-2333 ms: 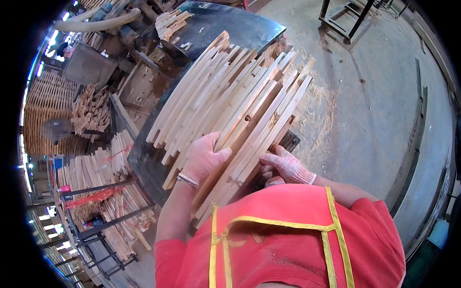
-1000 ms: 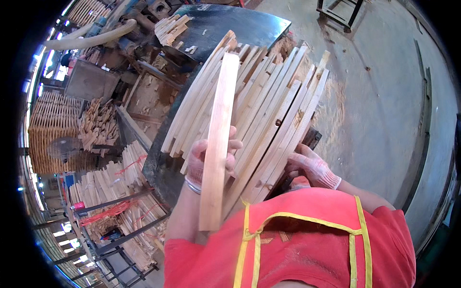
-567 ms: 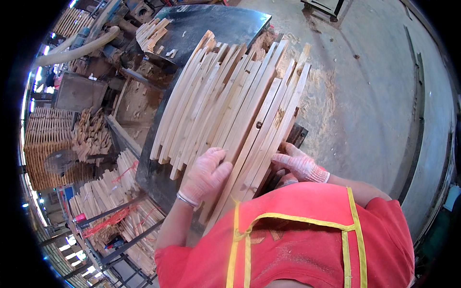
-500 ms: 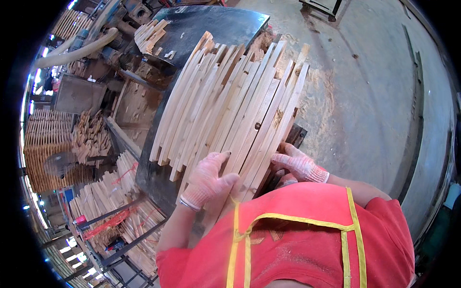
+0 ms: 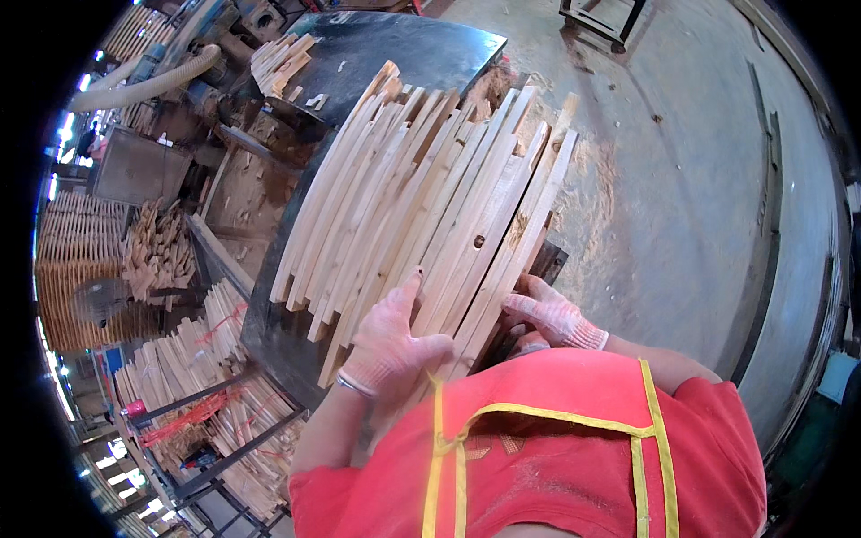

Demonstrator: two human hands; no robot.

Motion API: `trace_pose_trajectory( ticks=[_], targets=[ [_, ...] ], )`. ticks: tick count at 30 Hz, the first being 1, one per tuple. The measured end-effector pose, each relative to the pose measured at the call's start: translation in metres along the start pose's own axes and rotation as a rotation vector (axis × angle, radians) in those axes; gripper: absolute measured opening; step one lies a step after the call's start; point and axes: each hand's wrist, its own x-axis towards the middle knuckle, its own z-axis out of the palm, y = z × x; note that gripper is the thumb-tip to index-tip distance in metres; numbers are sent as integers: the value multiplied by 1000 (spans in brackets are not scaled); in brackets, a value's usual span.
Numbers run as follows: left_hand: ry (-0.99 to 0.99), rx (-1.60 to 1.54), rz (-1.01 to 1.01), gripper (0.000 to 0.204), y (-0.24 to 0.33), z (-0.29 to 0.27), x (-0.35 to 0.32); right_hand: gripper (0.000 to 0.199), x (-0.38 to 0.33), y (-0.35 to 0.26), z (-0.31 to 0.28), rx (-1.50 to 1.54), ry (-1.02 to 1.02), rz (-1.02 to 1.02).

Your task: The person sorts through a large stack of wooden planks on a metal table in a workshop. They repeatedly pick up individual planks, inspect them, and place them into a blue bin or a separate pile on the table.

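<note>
A row of long pale wooden strips (image 5: 390, 197) lies side by side, their far ends uneven. My left hand (image 5: 395, 336), in a whitish-pink knit glove, rests on the near part of the row with thumb and forefinger spread apart. At the row's right edge my right hand (image 5: 556, 314), gloved the same way, has its bent fingers against the outermost wooden strip (image 5: 525, 238); some fingertips are hidden below. A narrow dark gap runs just left of the two rightmost strips. One strip near it has a dark knot hole (image 5: 479, 241).
Under the row is a dark metal tabletop (image 5: 404, 45), with short wood offcuts (image 5: 280, 65) at its far left. Stacked wood (image 5: 81, 269) and a rack of strips (image 5: 206, 386) stand left. A ribbed hose (image 5: 152, 90) curves at upper left. Sawdust (image 5: 587, 188) lies on the floor.
The dark gap beside the strip with the knot hole has widened, with the two rightmost strips apart from the others. My hands have shifted only slightly. The whole view has moved a little.
</note>
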Motion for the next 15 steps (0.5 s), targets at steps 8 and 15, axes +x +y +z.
trace_pose_trajectory(
  ticks=[8,15],
  targets=[
    [-17,-225,-165,105,9,-2,3,76,-9,-10,10,-7,58,24],
    [-59,-149,-66,103,5,-10,16,72,-11,-11,15,105,55,7]
  ],
)
